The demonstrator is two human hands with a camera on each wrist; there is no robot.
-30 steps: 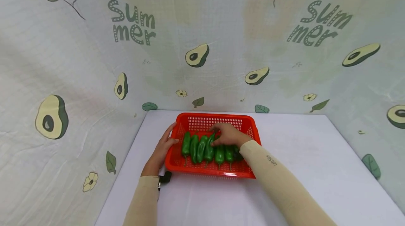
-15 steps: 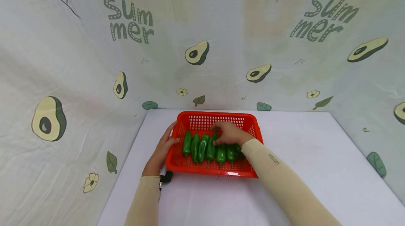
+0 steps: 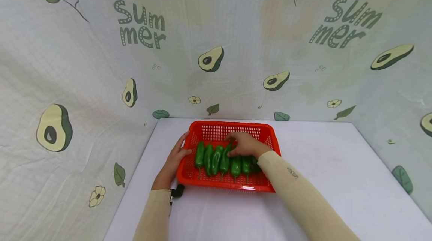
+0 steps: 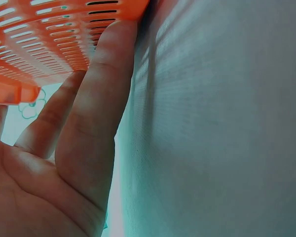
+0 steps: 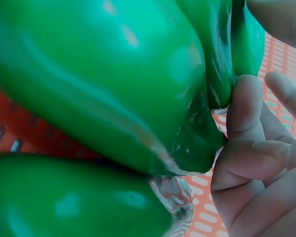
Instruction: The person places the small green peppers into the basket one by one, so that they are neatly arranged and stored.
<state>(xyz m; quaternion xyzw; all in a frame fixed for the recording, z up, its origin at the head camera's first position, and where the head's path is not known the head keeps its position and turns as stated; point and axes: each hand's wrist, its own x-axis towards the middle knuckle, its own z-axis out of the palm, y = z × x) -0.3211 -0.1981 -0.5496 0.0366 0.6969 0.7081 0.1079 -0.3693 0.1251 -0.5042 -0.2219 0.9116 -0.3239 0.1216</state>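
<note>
A red perforated plastic basket [image 3: 233,123] holds a side-by-side row of several glossy green chili peppers [image 3: 199,154], stems toward me. My left hand [image 3: 173,160] is at the basket's left side, thumb at the rim; in the left wrist view its fingers [image 4: 96,94] lie extended against the slotted outer wall. Inside the basket, my right hand [image 3: 248,145] pinches the far end of a green chili pepper [image 3: 224,164] near the middle of the row. The right wrist view shows that hand [image 5: 256,173] close beside large green peppers [image 5: 113,74]. Its forearm covers the row's right end.
The basket stands on a white-covered table [image 3: 317,158]. Behind and on both sides hangs a white cloth [image 3: 236,95] printed with avocados and lettering. A small black device [image 3: 177,190] sits at my left wrist.
The head view has shifted slightly. Both hands and the peppers keep nearly the same places in the basket.
</note>
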